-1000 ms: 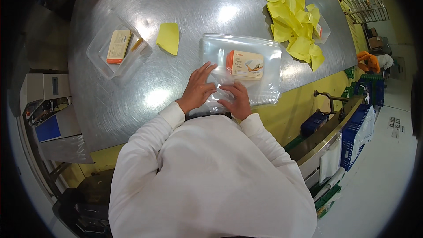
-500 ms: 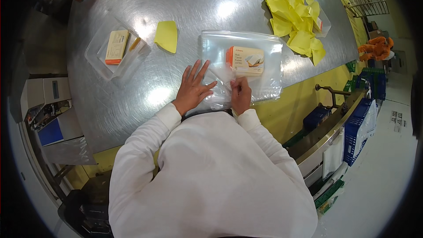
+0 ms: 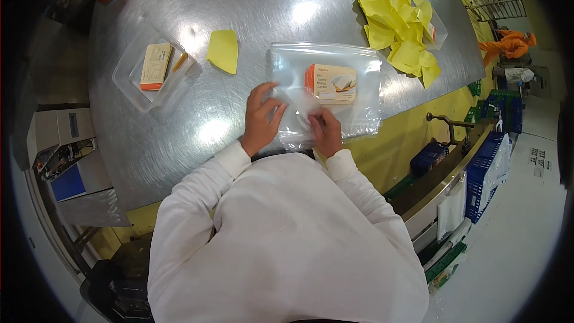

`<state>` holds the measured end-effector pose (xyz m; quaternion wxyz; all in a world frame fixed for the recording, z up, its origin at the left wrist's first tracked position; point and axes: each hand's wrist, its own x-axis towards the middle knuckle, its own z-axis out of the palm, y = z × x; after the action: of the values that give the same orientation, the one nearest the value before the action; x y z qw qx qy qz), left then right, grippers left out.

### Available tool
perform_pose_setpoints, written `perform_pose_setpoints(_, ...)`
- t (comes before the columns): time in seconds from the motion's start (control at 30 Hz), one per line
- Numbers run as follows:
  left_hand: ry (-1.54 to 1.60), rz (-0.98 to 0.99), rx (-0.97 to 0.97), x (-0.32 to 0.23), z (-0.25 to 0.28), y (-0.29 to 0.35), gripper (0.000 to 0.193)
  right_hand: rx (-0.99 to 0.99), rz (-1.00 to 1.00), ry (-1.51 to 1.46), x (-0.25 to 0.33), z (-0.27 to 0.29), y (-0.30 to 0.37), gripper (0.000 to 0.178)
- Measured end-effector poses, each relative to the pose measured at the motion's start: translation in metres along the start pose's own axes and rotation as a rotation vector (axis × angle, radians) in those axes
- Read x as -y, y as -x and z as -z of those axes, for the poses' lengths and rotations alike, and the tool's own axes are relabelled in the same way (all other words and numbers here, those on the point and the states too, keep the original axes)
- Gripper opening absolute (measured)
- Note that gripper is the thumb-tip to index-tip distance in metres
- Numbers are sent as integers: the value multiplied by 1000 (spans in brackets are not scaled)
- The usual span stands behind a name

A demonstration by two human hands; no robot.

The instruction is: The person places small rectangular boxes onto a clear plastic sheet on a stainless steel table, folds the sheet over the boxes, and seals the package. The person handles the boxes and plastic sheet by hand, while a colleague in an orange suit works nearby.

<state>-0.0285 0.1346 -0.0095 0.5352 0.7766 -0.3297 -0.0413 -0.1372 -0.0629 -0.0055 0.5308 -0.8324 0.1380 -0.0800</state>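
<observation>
A stack of clear plastic bags (image 3: 365, 116) lies at the near edge of the steel table, with a small pile of printed cardboard labels (image 3: 333, 84) on top. My right hand (image 3: 326, 132) pinches the near part of a bag, just below the labels. Over the bags' left side is my left hand (image 3: 260, 118), its fingers curved and the thumb apart from them, beside a raised, crinkled fold of plastic. Glare on the film hides whether the left fingertips touch it.
A clear plastic tub (image 3: 128, 87) with more labels (image 3: 156, 66) stands at left. A yellow paper sheet (image 3: 223, 51) lies near it. Yellow sheets (image 3: 391, 21) are heaped at far right beside another clear tub (image 3: 440, 31). Blue crates (image 3: 483, 173) are right of the table; a person in orange (image 3: 508, 46) is beyond.
My left hand has gone from lying flat with spread fingers to raised and curved. The plastic between my hands has lifted into a fold. My right hand keeps its pinch.
</observation>
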Motion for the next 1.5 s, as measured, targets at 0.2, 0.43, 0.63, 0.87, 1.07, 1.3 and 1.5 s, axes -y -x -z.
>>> perform_pose_setpoints(0.2, -435, -134, 245, -16, 9, 13, 31, -263, -41, -169, -27, -19, 6, 12)
perform_pose_setpoints(0.43, -300, -157, 220, -4, 1, 0, 19, 91, 269, 206, 11, 8, -3, 27)
perform_pose_setpoints(0.63, -54, -41, 56, -11, -2, -13, 13, 96, 137, 148, 14, 7, 0, 20)
perform_pose_setpoints(0.87, -391, -109, 176, -21, 8, 13, 27, -93, -5, -70, -16, -8, 3, 8)
perform_pose_setpoints(1.07, -430, -192, 188, -5, -1, 9, 23, -60, -25, -57, -17, -6, 3, 11)
perform_pose_setpoints(1.3, -134, -119, 74, -20, -4, -19, 8, 29, 213, 164, 28, 7, -1, 17)
perform_pose_setpoints(1.5, -47, 57, -111, -15, 1, 0, 13, -4, 5, 33, -4, 1, 3, 12)
